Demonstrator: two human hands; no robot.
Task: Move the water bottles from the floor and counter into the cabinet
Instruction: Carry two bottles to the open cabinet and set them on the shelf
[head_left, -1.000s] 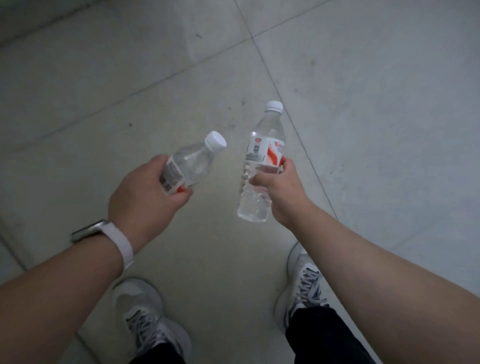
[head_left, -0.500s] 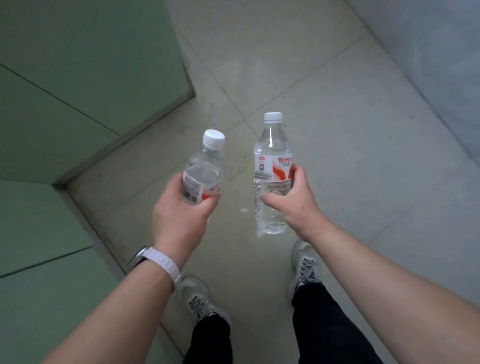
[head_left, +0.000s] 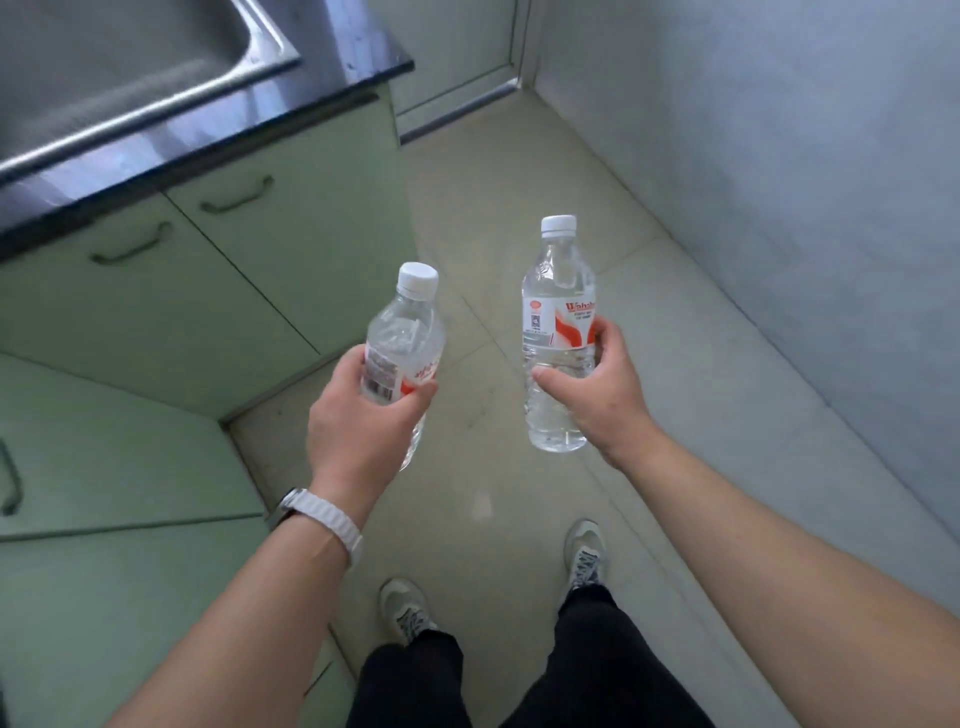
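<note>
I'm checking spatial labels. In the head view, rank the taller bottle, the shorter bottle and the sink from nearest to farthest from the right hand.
1. Taller bottle: gripped in the right hand itself.
2. Shorter bottle: to its left, held by the left hand.
3. Sink: far upper left, set in the counter.

Sink (head_left: 104, 57) in counter (head_left: 358, 57), cabinet (head_left: 156, 291) below.

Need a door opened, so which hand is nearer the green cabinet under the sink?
Left. The left hand, gripping a bottle, is beside the green cabinet; the right hand, gripping the other bottle, is out toward the wall.
</note>
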